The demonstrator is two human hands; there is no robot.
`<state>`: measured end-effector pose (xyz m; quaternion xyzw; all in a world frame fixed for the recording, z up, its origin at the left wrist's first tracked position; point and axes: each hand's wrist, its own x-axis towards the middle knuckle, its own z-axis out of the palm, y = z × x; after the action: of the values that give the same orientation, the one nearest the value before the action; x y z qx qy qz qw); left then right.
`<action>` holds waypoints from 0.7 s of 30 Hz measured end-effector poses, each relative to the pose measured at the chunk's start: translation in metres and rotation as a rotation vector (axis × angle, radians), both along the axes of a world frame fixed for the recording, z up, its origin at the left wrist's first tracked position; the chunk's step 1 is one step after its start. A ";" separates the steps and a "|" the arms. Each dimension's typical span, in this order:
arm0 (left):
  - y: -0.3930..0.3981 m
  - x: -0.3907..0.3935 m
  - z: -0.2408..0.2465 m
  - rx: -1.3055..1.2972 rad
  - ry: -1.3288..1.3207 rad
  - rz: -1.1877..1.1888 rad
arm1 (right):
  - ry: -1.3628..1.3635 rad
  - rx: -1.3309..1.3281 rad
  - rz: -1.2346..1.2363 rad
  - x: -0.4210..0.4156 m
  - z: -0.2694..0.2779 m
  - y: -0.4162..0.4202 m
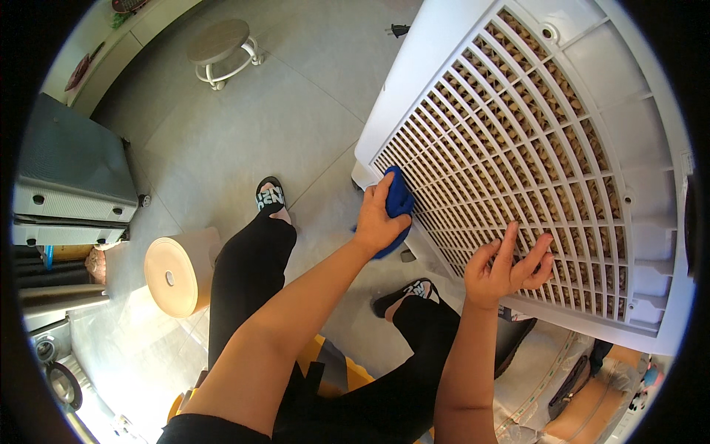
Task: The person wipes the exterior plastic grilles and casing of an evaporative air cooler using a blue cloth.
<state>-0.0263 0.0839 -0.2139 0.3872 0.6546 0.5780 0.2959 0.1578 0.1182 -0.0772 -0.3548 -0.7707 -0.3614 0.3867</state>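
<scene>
A large white plastic appliance housing (419, 61) with a grille (499, 161) fills the right side; tan honeycomb-like cooling pad material (546, 161) shows through the slots. My left hand (380, 219) grips a blue cloth (398, 194) against the grille's lower left edge. Part of the cloth hangs below the fingers. My right hand (510, 266) is at the lower part of the grille with its fingers spread, holding nothing; whether its fingertips touch the bars is hard to tell.
A round stool (219, 41) on casters stands at the upper left. A grey suitcase (75, 161) lies at the left, near a large roll of tan sheet material (172, 277). A black power plug (397, 30) is beside the housing. Plastic-wrapped items (554, 383) sit at the lower right.
</scene>
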 end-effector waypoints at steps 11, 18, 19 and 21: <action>-0.016 0.028 -0.018 -0.091 -0.038 -0.071 | -0.014 0.012 0.000 0.000 0.002 0.003; 0.021 -0.009 -0.019 -0.004 -0.330 0.216 | -0.010 -0.012 0.014 -0.003 0.001 0.001; 0.024 -0.008 -0.015 -0.020 -0.349 0.205 | -0.007 -0.016 0.012 -0.003 0.001 0.000; 0.014 0.014 -0.021 -0.048 -0.046 0.172 | -0.005 -0.023 -0.014 -0.004 0.000 -0.001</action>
<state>-0.0123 0.0976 -0.2346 0.3088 0.6921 0.5941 0.2696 0.1540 0.1172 -0.0776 -0.3636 -0.7733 -0.3561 0.3781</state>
